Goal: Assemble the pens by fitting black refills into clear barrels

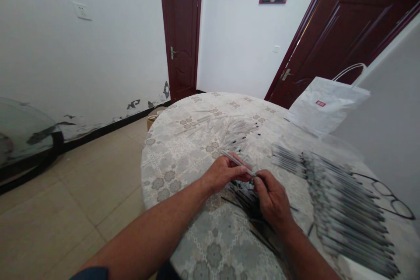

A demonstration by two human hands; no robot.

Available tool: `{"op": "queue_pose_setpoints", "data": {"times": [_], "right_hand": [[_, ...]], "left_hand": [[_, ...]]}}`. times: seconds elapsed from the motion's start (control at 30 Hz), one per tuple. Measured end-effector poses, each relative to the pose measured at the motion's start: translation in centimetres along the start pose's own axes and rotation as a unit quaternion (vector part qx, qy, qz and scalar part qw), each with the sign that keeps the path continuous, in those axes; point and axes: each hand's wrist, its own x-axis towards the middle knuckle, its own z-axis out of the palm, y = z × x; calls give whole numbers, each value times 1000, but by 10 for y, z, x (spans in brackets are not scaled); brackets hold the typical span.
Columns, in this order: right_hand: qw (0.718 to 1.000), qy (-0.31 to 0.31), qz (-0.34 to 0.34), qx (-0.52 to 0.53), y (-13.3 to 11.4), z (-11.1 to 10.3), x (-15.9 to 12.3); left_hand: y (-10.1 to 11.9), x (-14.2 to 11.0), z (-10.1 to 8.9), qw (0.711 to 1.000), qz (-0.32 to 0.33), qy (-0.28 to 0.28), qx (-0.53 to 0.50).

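Note:
My left hand (pixel 229 169) pinches a clear, thin tube that looks like a pen barrel (pixel 234 158), tilted with its far end up and to the left. At the barrel's near end, my right hand (pixel 271 192) is closed; what its fingers hold is too small to make out. Under both hands lies a loose heap of thin black rods (pixel 244 201), like pen refills, partly hidden by the right hand. Beyond the hands, many clear tubes (pixel 226 127) are scattered on the table, with small black pieces near them.
Stacked rows of pen-like sticks (pixel 354 214) cover the right side of the round table with its patterned cloth (pixel 170 153). Black-framed glasses (pixel 390 194) lie beyond them. A white paper bag (pixel 328 100) stands at the back right. A glass-topped object (pixel 26 140) is at far left.

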Motion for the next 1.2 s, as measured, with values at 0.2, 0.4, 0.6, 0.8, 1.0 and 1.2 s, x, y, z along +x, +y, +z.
{"op": "queue_pose_setpoints", "data": {"times": [0.2, 0.4, 0.6, 0.8, 1.0, 1.2], "right_hand": [[999, -5, 36, 25, -8, -3, 0], [996, 36, 64, 51, -5, -12, 4], [989, 31, 88, 117, 3, -13, 5], [998, 54, -7, 19, 1, -22, 11], [989, -34, -104, -98, 11, -25, 16], [978, -18, -94, -188, 28, -32, 19]], "left_hand": [[7, 0, -2, 1000, 0, 1, 21], [26, 2, -12, 994, 58, 94, -5], [22, 5, -15, 994, 55, 100, 2], [18, 8, -17, 989, 51, 123, 57], [17, 10, -16, 982, 53, 116, 140], [24, 12, -12, 965, 68, 128, 219]]}}
